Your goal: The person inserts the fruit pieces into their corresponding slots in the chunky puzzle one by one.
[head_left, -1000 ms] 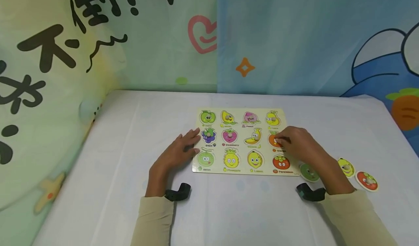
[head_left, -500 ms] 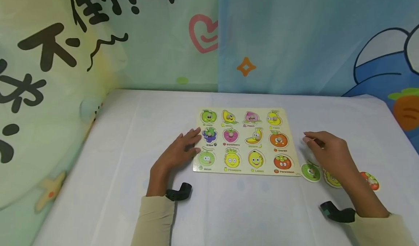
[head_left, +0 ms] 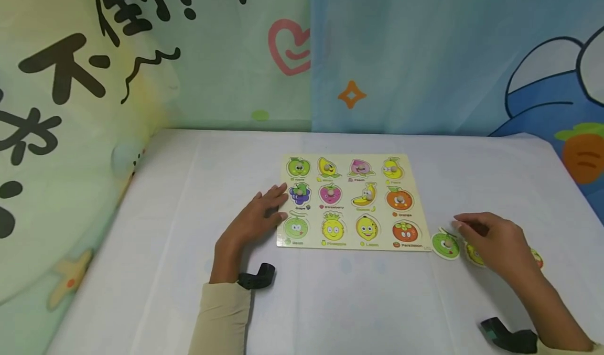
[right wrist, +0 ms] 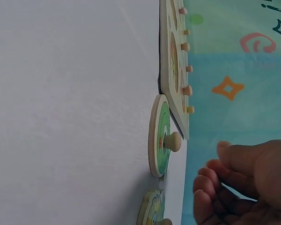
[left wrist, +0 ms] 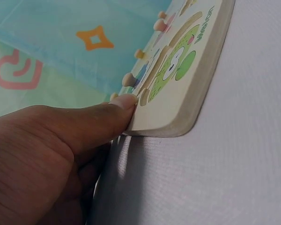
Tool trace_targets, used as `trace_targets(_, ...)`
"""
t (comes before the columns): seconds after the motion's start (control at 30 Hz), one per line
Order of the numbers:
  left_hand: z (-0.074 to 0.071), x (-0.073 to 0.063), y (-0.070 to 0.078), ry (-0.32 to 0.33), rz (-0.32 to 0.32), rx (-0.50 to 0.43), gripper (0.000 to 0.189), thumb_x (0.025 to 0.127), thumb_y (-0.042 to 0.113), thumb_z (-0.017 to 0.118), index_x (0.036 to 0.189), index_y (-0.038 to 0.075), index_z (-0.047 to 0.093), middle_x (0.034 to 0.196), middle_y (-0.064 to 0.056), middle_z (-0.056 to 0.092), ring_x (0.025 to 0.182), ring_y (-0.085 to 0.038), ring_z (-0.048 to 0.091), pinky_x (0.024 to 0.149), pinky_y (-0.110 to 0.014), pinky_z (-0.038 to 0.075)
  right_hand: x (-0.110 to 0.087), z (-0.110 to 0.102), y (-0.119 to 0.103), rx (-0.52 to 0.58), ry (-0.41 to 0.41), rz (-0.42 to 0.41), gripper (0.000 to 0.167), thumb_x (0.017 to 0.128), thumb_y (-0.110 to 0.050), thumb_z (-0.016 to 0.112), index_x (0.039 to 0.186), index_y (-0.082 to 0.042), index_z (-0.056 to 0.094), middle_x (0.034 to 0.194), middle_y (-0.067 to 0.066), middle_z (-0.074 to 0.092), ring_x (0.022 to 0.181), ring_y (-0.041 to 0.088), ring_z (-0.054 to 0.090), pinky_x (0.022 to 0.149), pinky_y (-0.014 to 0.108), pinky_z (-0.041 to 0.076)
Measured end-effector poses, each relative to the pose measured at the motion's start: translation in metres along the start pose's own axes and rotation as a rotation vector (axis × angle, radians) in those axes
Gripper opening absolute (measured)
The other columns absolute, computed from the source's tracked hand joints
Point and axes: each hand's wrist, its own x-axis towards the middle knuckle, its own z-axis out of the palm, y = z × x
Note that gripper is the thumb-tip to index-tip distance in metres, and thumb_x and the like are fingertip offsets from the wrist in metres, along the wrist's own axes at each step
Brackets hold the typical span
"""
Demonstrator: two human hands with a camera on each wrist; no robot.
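Playroom-like setting — cartoon backdrop [head_left: 401, 56], clothed table [head_left: 358, 302]

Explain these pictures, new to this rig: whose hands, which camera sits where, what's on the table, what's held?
There's no robot: these are a person's bare hands. The head camera looks forward and down; each wrist camera watches its own hand. On the white table lies a fruit puzzle board; by its lower right corner are a loose green piece, yellow piece and red piece, the last two partly hidden. The left hand touches the board's left edge. The right hand hovers over these pieces, apparently holding nothing.
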Motion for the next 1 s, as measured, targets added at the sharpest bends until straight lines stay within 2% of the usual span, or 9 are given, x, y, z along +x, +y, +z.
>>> trace_targets(0.07, 0.0, 0.0, -0.001, 0.001, 0.001, -0.004, 0.051, 0.095, 0.022, 0.062, 0.144, 0.013, 0.049, 0.155, 0.012, 0.029, 0.145, -0.008, 0.017, 0.119, -0.032, 0.008, -0.002, 0.001, 0.0, -0.015, -0.053, 0.02, 0.03, 0.093, -0.018, 0.067, 0.112, 0.005, 0.067, 0.101, 0.022, 0.066, 0.086, 0.031, 0.057, 0.059, 0.028, 0.048)
trace_targets(0.13, 0.0, -0.001, -0.001, 0.001, 0.003, -0.008, 0.051, 0.095, 0.021, 0.062, 0.144, 0.012, 0.049, 0.155, 0.012, 0.029, 0.145, -0.009, 0.018, 0.119, -0.032, 0.008, -0.004, 0.002, 0.0, -0.03, -0.113, 0.023, 0.03, 0.091, -0.019, 0.069, 0.109, 0.004, 0.069, 0.096, 0.018, 0.067, 0.083, 0.028, 0.054, 0.058, 0.028, 0.047)
trace_targets(0.27, -0.001, -0.001, -0.001, 0.002, 0.01, -0.016, 0.052, 0.095, 0.021, 0.062, 0.144, 0.012, 0.048, 0.155, 0.011, 0.03, 0.145, -0.01, 0.018, 0.119, -0.032, 0.007, -0.005, 0.005, 0.001, -0.062, -0.193, -0.024, 0.028, 0.089, -0.022, 0.072, 0.102, 0.002, 0.072, 0.086, 0.007, 0.067, 0.079, 0.024, 0.054, 0.061, 0.032, 0.046)
trace_targets(0.43, -0.001, -0.001, -0.002, 0.002, 0.009, -0.016, 0.052, 0.095, 0.022, 0.062, 0.144, 0.012, 0.048, 0.155, 0.011, 0.029, 0.145, -0.009, 0.017, 0.119, -0.031, 0.007, -0.005, 0.008, 0.0, -0.1, -0.196, -0.064, 0.026, 0.087, -0.02, 0.074, 0.098, 0.003, 0.072, 0.078, 0.0, 0.063, 0.075, 0.021, 0.054, 0.062, 0.036, 0.046)
trace_targets(0.67, 0.001, 0.001, -0.002, -0.001, 0.007, -0.01, 0.052, 0.095, 0.023, 0.063, 0.144, 0.014, 0.049, 0.155, 0.012, 0.029, 0.145, -0.008, 0.017, 0.119, -0.031, 0.006, -0.003, 0.005, -0.005, -0.122, -0.214, -0.069, 0.022, 0.084, -0.012, 0.075, 0.097, 0.006, 0.072, 0.083, 0.009, 0.068, 0.078, 0.027, 0.059, 0.065, 0.045, 0.051)
trace_targets(0.8, 0.001, 0.0, 0.0, 0.007, 0.008, -0.005, 0.051, 0.095, 0.022, 0.063, 0.144, 0.013, 0.049, 0.155, 0.011, 0.03, 0.145, -0.01, 0.018, 0.119, -0.033, 0.008, -0.003, 0.002, -0.011, -0.07, -0.182, -0.073, 0.023, 0.084, -0.011, 0.075, 0.101, 0.005, 0.072, 0.091, 0.015, 0.069, 0.082, 0.028, 0.058, 0.064, 0.039, 0.053)
trace_targets(1.0, -0.001, 0.0, 0.001, 0.009, 0.005, -0.005, 0.051, 0.095, 0.022, 0.063, 0.144, 0.013, 0.049, 0.155, 0.012, 0.03, 0.144, -0.008, 0.018, 0.119, -0.031, 0.007, 0.0, 0.005, -0.031, 0.058, -0.026, -0.243, 0.017, 0.082, -0.007, 0.077, 0.099, -0.004, 0.075, 0.095, 0.009, 0.071, 0.08, 0.018, 0.062, 0.062, 0.016, 0.05)
